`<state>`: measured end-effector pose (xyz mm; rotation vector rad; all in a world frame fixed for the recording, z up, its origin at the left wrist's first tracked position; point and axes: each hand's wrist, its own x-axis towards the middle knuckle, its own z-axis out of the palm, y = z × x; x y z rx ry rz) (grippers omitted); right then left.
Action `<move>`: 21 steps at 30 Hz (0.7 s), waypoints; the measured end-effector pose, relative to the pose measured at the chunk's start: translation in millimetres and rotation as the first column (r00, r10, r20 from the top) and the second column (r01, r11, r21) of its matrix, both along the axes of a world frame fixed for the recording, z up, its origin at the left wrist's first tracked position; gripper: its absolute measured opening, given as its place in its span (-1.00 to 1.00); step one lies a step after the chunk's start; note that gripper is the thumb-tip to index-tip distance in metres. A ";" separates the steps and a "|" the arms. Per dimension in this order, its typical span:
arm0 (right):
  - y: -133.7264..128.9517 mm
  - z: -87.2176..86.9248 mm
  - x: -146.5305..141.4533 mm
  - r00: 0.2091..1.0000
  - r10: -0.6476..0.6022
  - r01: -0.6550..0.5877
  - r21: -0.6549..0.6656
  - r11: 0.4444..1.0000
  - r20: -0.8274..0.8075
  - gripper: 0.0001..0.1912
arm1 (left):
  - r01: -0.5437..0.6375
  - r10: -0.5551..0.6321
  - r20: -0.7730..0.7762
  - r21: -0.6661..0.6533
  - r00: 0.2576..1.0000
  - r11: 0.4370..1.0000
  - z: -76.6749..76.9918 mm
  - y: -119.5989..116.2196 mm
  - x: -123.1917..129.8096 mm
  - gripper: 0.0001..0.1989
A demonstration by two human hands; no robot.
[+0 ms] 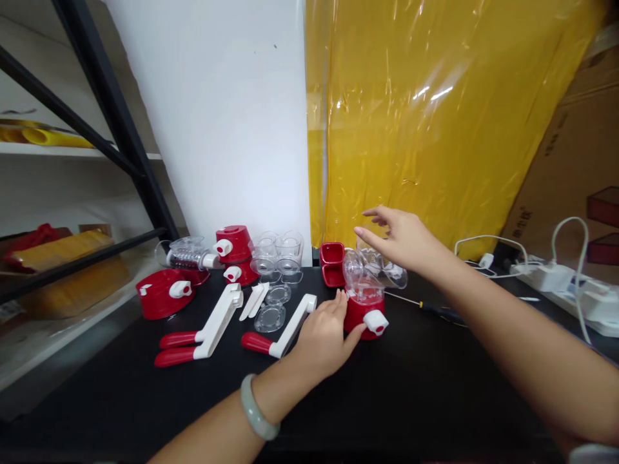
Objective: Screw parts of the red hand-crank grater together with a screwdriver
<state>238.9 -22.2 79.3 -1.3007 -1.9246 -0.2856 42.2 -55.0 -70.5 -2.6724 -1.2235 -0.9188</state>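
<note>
My left hand [323,335], with a pale green bangle [256,412] on its wrist, grips the left side of a red plastic base [356,317]. A white knob [373,321] with a red centre sticks out of the base's front. A clear plastic piece [367,291] rests on top of the base. Raised above and behind it, my right hand [399,238] has its fingers apart and nothing visible in them. Below that hand are more clear plastic parts [396,276]. Two red square cups [333,264] stand behind my left hand.
To the left lie red-and-white crank handles [215,322], white strips [255,301], clear discs [269,317], clear cups [278,248] and more red bases [164,293]. A screwdriver [442,312] lies right of the base. A power strip [573,290] with cables sits far right.
</note>
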 end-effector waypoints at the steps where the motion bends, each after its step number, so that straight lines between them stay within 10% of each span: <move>1: 0.6 0.9 0.3 1.000 -0.008 0.008 -0.009 1.000 -0.003 -0.42 | 0.001 -0.001 -0.003 -0.004 1.000 1.000 -0.1 1.2 -0.5 -0.39; 21: 12.8 2.4 0.0 0.961 -0.058 0.085 -0.092 0.992 0.271 -0.55 | -0.052 0.048 -0.141 -0.031 0.989 0.998 5.9 13.0 5.9 -0.50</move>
